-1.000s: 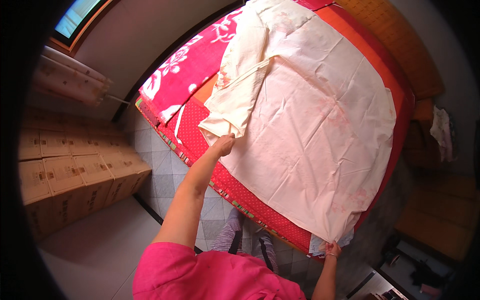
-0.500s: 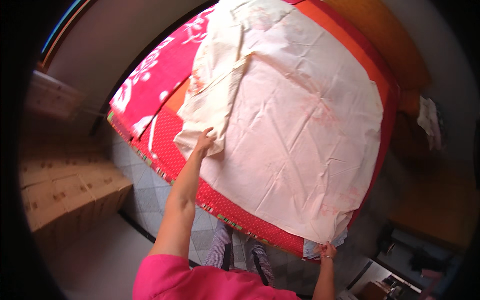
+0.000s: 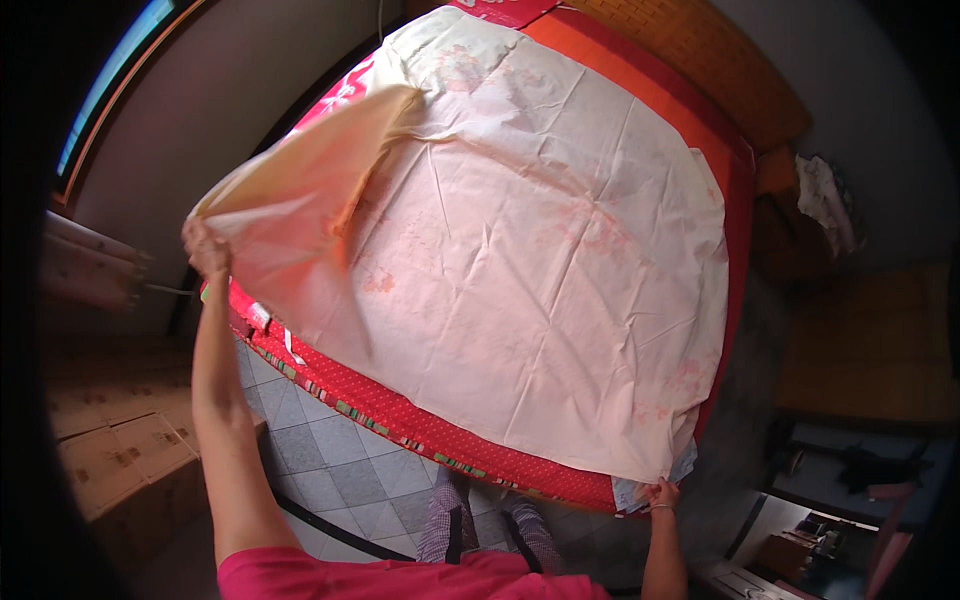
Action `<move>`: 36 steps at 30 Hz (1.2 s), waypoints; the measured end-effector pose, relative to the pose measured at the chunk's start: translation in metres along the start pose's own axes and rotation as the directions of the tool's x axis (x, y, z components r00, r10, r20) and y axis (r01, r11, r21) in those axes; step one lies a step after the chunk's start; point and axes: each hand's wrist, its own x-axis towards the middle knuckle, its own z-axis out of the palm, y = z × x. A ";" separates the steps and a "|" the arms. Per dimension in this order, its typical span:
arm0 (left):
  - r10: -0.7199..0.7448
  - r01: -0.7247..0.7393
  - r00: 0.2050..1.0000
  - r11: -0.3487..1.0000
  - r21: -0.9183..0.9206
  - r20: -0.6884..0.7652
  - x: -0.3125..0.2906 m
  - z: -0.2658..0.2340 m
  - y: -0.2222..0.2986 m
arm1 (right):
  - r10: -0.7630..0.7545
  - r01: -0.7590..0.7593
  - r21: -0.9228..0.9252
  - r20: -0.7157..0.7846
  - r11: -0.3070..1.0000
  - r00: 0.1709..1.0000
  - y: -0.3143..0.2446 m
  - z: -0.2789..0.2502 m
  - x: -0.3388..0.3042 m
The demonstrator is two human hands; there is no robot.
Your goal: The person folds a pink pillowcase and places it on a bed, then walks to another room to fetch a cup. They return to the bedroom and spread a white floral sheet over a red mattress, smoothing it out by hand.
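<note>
A pale pink bed sheet (image 3: 500,270) with faint floral patches and creases covers most of the red bed (image 3: 410,400). My left hand (image 3: 208,250) grips the sheet's left corner, lifted above the mattress and stretched out to the left; the raised part billows and looks slightly blurred. At the near right corner of the bed, my right hand (image 3: 660,494) pinches the sheet's edge. Beneath that corner a bit of light blue patterned cloth (image 3: 627,494) pokes out. Along the near side shows the red dotted mattress cover with a striped, multicoloured border.
A wooden headboard (image 3: 680,50) borders the far right side. Cardboard boxes (image 3: 150,450) stand on the left of the grey tiled floor (image 3: 350,470). A shelf with small items (image 3: 810,540) is at lower right, and cloth (image 3: 828,205) hangs at the right.
My left hand has pulled the sheet's folded left part outward to the left, opening it over the red floral cloth. My right hand stays at the near right corner.
</note>
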 end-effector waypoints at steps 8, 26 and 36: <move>-0.408 0.431 0.583 0.888 0.157 0.702 -0.144 -0.022 -0.084 | 0.071 -0.059 0.317 -0.025 0.946 0.997 0.013 0.018 0.017; 0.572 0.697 -0.615 0.073 0.713 0.543 -0.403 -0.214 0.479 | -0.076 -0.266 0.677 0.431 0.686 0.899 -0.062 0.038 -0.053; 0.843 0.122 -0.320 -0.415 0.902 0.431 -0.445 -0.102 0.442 | -0.191 -0.289 0.603 0.606 0.744 0.772 -0.093 0.005 -0.111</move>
